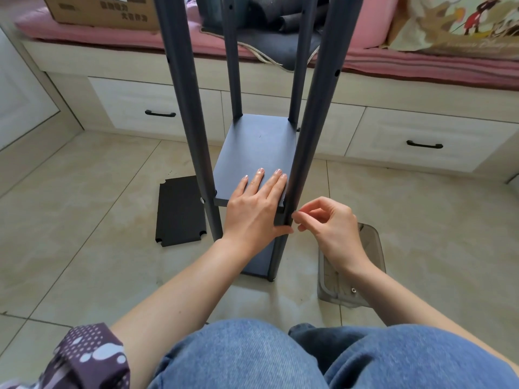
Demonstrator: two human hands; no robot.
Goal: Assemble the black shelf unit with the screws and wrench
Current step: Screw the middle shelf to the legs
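Pressing flat on the shelf board (257,153), the left hand (254,204) has its fingers straight and spread across the near edge of the panel, thumb dropped down by the near-right post (311,130), nothing gripped. This is the head view, and the black shelf unit (252,141) stands upright on the tiled floor (84,192) at the centre, four dark round posts rising toward 12 o'clock out of frame. The near-left post (191,122) shows a pale screw head (202,200) just under board level. A lower board (259,259) sits beneath the left wrist, between the two near posts.

The right hand (328,226), at about 4 o'clock from the left, has thumb and forefinger curled together in a pinch right against the near-right post where the board meets it. Something small is likely pinched there, but it is too tiny to tell what.

At 9 o'clock from the hands a spare black panel (181,211) with notched corners lies flat on the floor. At 5 o'clock, a smoky translucent tray (370,248) rests on the tiles with a small screw (353,290) inside it. Blue-jeaned knees (252,357) fill 6 o'clock. Along the top runs a pink-cushioned bench (112,37) with drawers (157,108), a cardboard box (104,9) at 11 o'clock.
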